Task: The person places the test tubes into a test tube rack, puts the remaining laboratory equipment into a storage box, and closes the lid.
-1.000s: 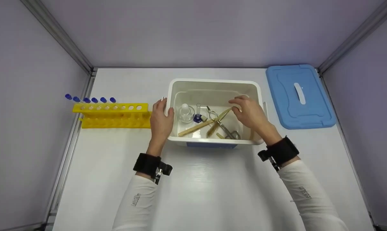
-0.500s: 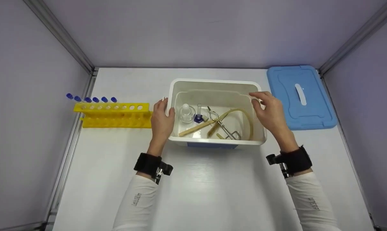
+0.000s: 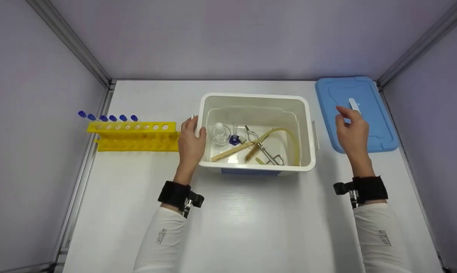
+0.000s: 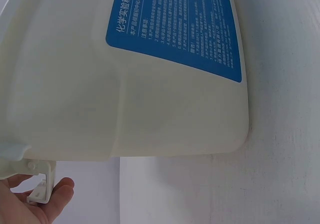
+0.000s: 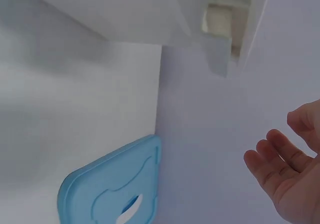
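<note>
A white plastic box point(image 3: 257, 167) stands in the middle of the table. My left hand point(image 3: 191, 142) holds its left side, thumb at the rim. In the left wrist view its fingers curl round the white side latch point(image 4: 45, 181). Inside lie a clear glass lamp-like vessel point(image 3: 220, 135), a small glass cylinder on a blue base point(image 3: 234, 139), a wooden stick point(image 3: 228, 152), a bristle brush point(image 3: 252, 152), metal tongs point(image 3: 267, 154) and yellowish tubing point(image 3: 291, 134). My right hand point(image 3: 352, 131) is in the air over the blue lid point(image 3: 380, 132), fingers loosely bent, holding nothing.
A yellow test tube rack point(image 3: 137, 144) stands at the left, with several blue-capped tubes point(image 3: 113, 118) leaning in its back row. Grey walls with metal edging border the table point(image 3: 236, 227) on the left, back and right.
My right hand has moved out of the box to the right, to above the blue lid. The curved tubing it covered now shows. My left hand and the box have stayed put.
</note>
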Demonstrator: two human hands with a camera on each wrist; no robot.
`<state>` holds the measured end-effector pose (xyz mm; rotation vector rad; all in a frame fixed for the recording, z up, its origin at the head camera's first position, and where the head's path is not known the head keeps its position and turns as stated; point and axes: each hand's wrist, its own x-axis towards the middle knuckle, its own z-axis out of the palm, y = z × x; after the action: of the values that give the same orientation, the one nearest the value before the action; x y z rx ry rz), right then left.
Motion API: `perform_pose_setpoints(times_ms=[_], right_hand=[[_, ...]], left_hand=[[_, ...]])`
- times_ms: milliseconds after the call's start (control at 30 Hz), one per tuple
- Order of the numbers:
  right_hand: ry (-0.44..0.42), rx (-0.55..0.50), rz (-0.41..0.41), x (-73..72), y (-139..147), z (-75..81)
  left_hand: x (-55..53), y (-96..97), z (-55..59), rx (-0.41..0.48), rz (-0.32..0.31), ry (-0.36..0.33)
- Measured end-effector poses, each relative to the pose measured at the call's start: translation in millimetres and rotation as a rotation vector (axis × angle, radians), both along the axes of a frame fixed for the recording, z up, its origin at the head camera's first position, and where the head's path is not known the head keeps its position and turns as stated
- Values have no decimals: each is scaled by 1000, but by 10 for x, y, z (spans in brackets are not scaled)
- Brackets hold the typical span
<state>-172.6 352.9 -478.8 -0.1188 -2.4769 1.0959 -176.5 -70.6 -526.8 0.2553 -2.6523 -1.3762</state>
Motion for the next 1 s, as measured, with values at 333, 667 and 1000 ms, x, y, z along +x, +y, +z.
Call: perform_pose_setpoints(times_ms=[333, 667, 1000], right_hand=[[-220, 108, -56, -13, 421, -427], [-476, 259, 32, -39, 592, -723], [-717, 361, 158, 54, 676, -1030]], left_hand=[[-11, -9, 20, 2, 4, -22], [-9, -9, 26, 12, 6, -19], [0, 2, 19, 7, -1, -14]])
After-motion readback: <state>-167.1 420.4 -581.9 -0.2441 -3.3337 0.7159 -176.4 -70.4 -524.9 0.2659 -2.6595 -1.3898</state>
